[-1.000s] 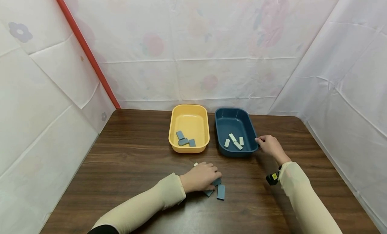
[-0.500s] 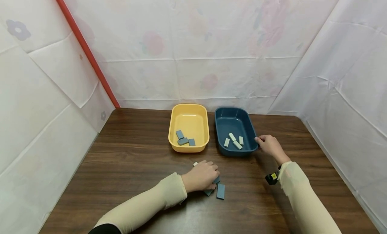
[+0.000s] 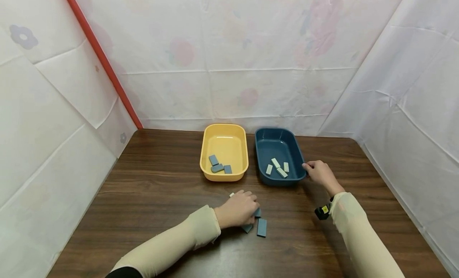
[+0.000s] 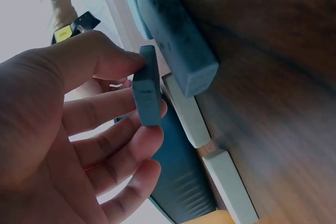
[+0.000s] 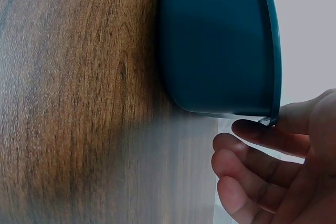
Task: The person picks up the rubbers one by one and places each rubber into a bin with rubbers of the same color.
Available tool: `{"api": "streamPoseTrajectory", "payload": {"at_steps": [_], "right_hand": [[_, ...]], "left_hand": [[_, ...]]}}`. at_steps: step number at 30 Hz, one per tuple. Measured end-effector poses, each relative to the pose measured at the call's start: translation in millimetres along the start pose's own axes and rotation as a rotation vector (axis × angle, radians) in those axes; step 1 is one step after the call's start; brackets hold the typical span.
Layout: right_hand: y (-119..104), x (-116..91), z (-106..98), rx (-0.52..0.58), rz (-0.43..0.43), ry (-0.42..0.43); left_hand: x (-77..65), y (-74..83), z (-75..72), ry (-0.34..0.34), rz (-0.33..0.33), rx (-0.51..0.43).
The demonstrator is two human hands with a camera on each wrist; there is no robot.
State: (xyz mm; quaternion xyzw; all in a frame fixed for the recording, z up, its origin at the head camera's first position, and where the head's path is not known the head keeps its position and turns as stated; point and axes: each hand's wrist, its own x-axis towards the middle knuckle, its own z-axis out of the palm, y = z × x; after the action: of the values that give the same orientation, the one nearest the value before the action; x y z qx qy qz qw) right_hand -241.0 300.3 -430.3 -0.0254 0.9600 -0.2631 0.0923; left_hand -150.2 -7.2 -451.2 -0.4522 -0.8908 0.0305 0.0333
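My left hand is low over the table in the head view, hiding part of a small group of blocks. In the left wrist view its thumb and fingers pinch a thin blue-grey rectangular block. Beside that block lie another blue-grey block and two white blocks. A further blue-grey block rests just right of the hand. My right hand pinches the right rim of the dark blue bin between thumb and forefinger, the other fingers loosely bent below. Several white blocks are inside that bin.
A yellow bin stands left of the blue one, with several blue-grey blocks at its near end. Both bins sit toward the back of the brown wooden table. White patterned sheets enclose the back and sides.
My left hand has shifted slightly left among the blocks on the table. The right hand keeps its grip on the blue bin's rim, and the blocks in both bins stay put.
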Motion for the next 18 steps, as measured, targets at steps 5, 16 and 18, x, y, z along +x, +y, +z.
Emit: {"api": "streamPoseTrajectory", "payload": {"at_steps": [5,16,18], "right_hand": [[0,0,0,0.003,0.0,0.005],[0,1,0,0.008,0.003,0.004],[0,1,0,0.01,0.004,0.002]], "left_hand": [[-1.7,-4.5,-3.5,0.059,0.008,-0.054],[-3.9,-21.2,-24.4,0.177,-0.058,-0.163],[-4.7,-24.5,-28.7,0.194,-0.082,-0.189]]}}
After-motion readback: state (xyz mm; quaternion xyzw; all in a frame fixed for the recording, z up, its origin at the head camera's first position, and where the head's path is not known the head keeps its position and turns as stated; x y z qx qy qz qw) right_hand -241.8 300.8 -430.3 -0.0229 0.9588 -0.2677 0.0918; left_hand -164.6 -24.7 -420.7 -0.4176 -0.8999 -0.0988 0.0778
